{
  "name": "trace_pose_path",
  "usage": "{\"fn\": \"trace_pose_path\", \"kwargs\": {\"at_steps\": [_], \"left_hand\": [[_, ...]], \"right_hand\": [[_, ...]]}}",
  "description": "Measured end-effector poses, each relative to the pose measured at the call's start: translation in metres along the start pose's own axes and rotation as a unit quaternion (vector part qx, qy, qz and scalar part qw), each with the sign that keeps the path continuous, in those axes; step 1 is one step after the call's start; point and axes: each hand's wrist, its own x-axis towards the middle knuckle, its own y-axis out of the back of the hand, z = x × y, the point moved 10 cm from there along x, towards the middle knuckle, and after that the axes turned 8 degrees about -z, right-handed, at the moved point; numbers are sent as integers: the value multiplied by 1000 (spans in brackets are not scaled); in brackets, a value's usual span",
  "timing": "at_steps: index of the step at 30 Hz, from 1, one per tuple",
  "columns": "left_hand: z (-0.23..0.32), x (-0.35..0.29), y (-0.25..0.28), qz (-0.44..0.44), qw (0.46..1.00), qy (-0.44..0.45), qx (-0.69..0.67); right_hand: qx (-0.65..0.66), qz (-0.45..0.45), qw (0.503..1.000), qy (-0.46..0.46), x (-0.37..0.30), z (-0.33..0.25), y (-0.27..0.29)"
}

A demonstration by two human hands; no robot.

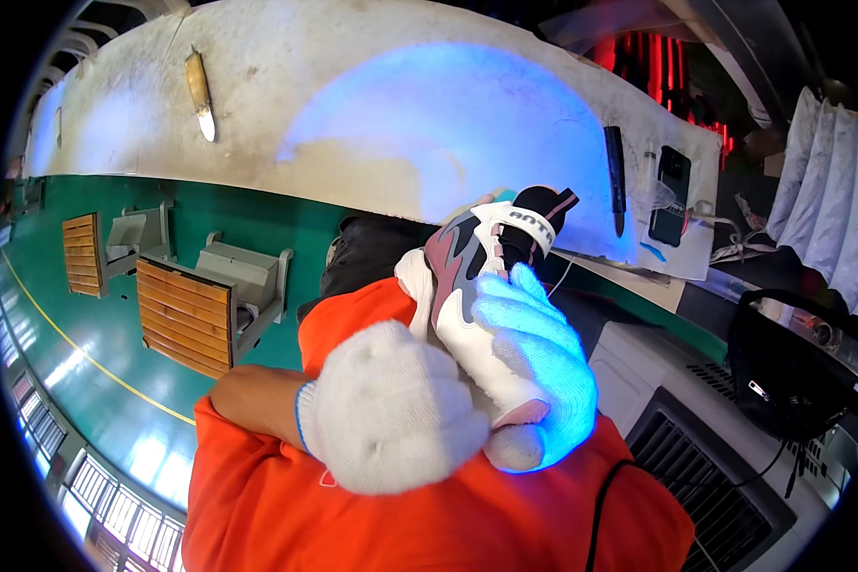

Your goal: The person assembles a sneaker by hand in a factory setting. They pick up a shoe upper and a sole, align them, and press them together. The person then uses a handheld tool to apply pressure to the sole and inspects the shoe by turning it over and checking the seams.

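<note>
Your right hand (543, 357), in a knitted glove lit bright blue, has a closed grip around the side of a white, grey and dusty-pink shoe (458, 310) with a black lining. The shoe is over your lap, near the edge of the long, pale worktop (257, 57), and tips a bit to one side. Your left hand (391, 410), in a thick white knitted glove, is curled up just beside the shoe's lower end. I cannot tell if that grip has hold of anything, because its fingertips are hidden.

To work well here, hold the shoe firmly but don't squash its soft sides. Turn it into the blue light so you can see. Mind the knife (200, 95) with the worn, yellow-brown handle and short blade, well apart on the worktop.
</note>
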Motion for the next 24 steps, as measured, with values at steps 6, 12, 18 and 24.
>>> {"fn": "trace_pose_path", "kwargs": {"at_steps": [6,12,18,24], "left_hand": [[-26,0,-7,-13,995,85,-60],[-12,-2,-16,-46,997,-51,-41],[-25,32,-57,-187,978,19,-85],[-34,35,-75,-175,968,63,-171]], "right_hand": [[63,22,998,19,-8,3,9],[67,-120,990,24,-5,9,7],[88,-133,986,50,-14,17,17],[86,87,991,61,-21,-7,37]]}}
